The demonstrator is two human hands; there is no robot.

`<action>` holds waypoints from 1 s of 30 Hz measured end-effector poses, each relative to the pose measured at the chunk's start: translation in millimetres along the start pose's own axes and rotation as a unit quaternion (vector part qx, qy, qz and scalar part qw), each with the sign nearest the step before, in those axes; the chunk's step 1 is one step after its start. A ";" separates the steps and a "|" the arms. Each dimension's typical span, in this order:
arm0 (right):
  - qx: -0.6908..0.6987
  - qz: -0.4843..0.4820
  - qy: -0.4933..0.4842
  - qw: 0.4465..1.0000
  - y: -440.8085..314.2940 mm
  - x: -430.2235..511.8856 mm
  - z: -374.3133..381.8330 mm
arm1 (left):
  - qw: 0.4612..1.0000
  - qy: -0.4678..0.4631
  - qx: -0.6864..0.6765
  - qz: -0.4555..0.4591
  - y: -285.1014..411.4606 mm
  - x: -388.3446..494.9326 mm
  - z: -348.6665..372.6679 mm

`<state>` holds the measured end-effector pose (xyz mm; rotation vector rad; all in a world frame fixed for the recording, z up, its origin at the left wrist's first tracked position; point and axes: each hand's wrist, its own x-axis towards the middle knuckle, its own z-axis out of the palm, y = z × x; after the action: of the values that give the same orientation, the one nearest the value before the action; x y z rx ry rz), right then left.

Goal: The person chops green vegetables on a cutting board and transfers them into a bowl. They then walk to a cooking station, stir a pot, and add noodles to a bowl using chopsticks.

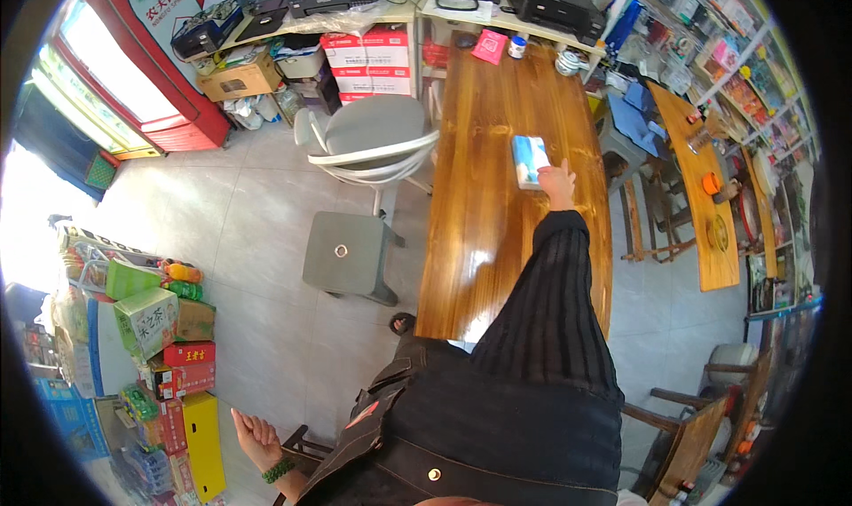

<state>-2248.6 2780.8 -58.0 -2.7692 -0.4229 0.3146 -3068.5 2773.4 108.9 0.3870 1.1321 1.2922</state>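
Observation:
On the glossy wooden table (pixel 492 240) lies a blue and white soft packet, seemingly of tissues (pixel 528 161). My right hand (pixel 558 181) reaches over the table and touches the packet's lower right side; whether its fingers grip it cannot be told. A black ribbed sleeve covers that arm. Low on the left, away from the table, my left hand (pixel 256 437) hangs with fingers curled and nothing visible in it, a green beaded bracelet at its wrist. At the table's far end stand a pink packet (pixel 489 46), a white jar with a blue lid (pixel 516 47) and a lidded pot (pixel 568 62).
Left of the table are a grey plastic stool (pixel 347 252) and a grey chair (pixel 379 126). Printers (pixel 558 10) stand on the far counter. Stacked drink cartons (pixel 190 366) rise at lower left. A narrower wooden table (pixel 695 193) and shelves stand right.

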 end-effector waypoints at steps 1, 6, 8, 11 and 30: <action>-0.010 -0.016 -0.018 1.000 -5.5 1.1 0.0 | 1.000 0.003 -0.013 0.006 2.4 5.6 -2.7; -0.042 -0.046 0.031 0.998 -43.6 19.5 -5.6 | 0.997 -0.012 -0.074 -0.006 30.0 44.9 17.5; -0.037 -0.023 0.026 0.999 -48.7 28.5 -8.7 | 0.997 0.012 -0.081 0.002 36.6 62.4 31.3; 0.058 -0.016 0.014 0.998 -41.1 32.6 -16.3 | 0.995 -0.018 -0.093 0.004 45.8 82.8 47.9; 0.270 -0.732 -0.175 0.600 -455.0 -448.7 56.5 | 0.961 -0.030 -0.227 -0.158 48.0 287.7 81.2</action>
<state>-2796.0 3063.4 121.0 -1.0331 -2.0048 0.3986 -3066.1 3071.6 56.4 -0.0934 0.7752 1.1997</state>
